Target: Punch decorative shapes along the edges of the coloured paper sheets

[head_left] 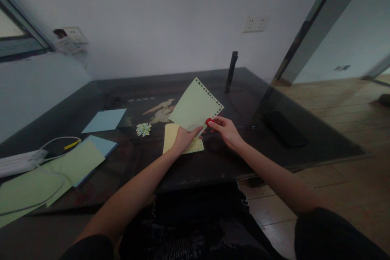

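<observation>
My left hand (185, 138) is closed on the lower corner of a pale green sheet of paper (195, 105), thumb on top. The sheet is tilted up off the table, and a row of small punched holes runs along its right edge. In my right hand (224, 129) a small red craft punch (209, 122) is gripped between thumb and fingers, at the sheet's lower right edge. Beneath the sheet lies a yellow paper (171, 136) with holes along its near edge. A small heap of paper cut-outs (143, 129) sits to the left.
A light blue sheet (105, 120), more green paper (82, 162) and a white power strip (21, 163) with a cable occupy the table's left. A black upright stick-like object (231, 72) stands at the back. A dark flat object (284, 129) lies at right.
</observation>
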{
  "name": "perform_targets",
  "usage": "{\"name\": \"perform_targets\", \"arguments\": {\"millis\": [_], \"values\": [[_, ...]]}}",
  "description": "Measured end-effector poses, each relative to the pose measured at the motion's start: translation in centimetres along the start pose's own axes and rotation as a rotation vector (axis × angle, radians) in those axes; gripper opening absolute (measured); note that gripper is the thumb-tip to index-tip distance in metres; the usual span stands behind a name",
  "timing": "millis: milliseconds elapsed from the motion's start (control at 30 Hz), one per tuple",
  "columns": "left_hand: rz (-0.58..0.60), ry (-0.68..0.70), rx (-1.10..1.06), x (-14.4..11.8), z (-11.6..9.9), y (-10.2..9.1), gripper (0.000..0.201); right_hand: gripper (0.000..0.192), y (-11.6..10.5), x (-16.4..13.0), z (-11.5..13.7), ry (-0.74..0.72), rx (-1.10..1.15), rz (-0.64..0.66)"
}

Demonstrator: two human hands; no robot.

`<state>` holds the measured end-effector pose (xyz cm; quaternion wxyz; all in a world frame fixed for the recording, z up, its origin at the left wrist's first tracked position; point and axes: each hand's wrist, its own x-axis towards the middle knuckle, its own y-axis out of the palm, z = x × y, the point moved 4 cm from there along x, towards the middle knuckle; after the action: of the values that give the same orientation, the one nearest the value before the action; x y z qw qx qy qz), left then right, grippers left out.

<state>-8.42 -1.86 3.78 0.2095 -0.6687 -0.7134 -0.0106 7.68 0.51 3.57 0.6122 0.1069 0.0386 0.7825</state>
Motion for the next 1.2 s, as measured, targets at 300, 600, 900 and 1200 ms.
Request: {"name": "perform_targets", "arguments": {"millis": [300,600,900,1200], "values": [[0.002,0.018,-0.017,0.11,0.75,-0.06,0.028,0.023,-0.09,0.08,-0.12,-0.003,0.013,-0.010],[0.050,-0.003,-0.004,0.00,0.42,0.12,0.024,0.023,-0.09,0.14,-0.28,0.006,0.026,0.005],[0.060,0.001,-0.015,0.09,0.83,0.22,0.024,0.022,-0.11,0.23,-0.41,0.009,0.030,-0.003],[0.094,-0.026,-0.053,-0.19,0.33,0.45,0.025,0.023,-0.15,0.28,-0.47,-0.003,0.032,-0.002]]}}
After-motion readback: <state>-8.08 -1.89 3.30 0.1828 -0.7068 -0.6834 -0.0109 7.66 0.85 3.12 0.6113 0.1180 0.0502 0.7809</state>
